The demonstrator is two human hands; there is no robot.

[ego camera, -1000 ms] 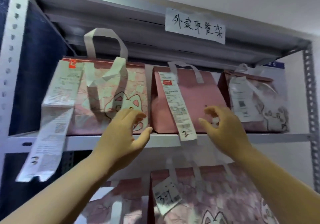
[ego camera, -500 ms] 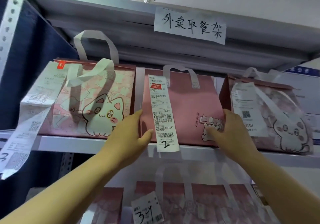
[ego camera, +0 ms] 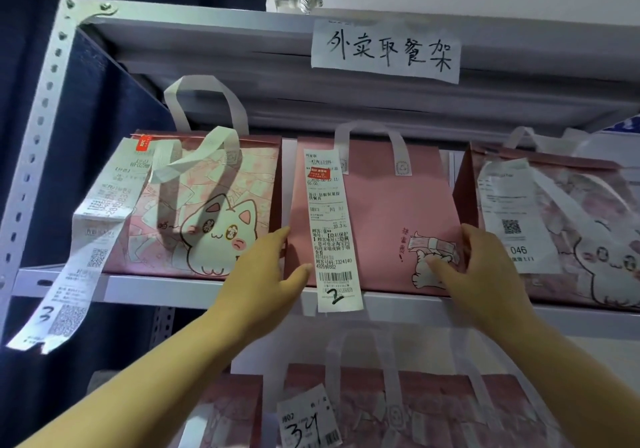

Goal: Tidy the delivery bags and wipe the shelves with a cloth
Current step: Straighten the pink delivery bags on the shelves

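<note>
- My left hand (ego camera: 263, 274) clasps the left edge of the middle bag (ego camera: 381, 212), thumb on its front and fingers slipped into the gap beside the cat bag (ego camera: 207, 205).
- My right hand (ego camera: 485, 264) wraps the right edge, thumb on the printed face. The fingertips go behind the bag, so how deep they reach I cannot tell.
- The bag stands upright on the upper shelf (ego camera: 138, 288), between the cat bag and the rabbit bag (ego camera: 571, 233).
- It looks like soft non-woven fabric, so I expect the sides to buckle under a squeeze. Low on both edges seems the steadiest hold.
- The receipt (ego camera: 330, 233) hangs loose over the shelf lip and would tear easily.
- Weight depends on the contents, which are hidden.
</note>
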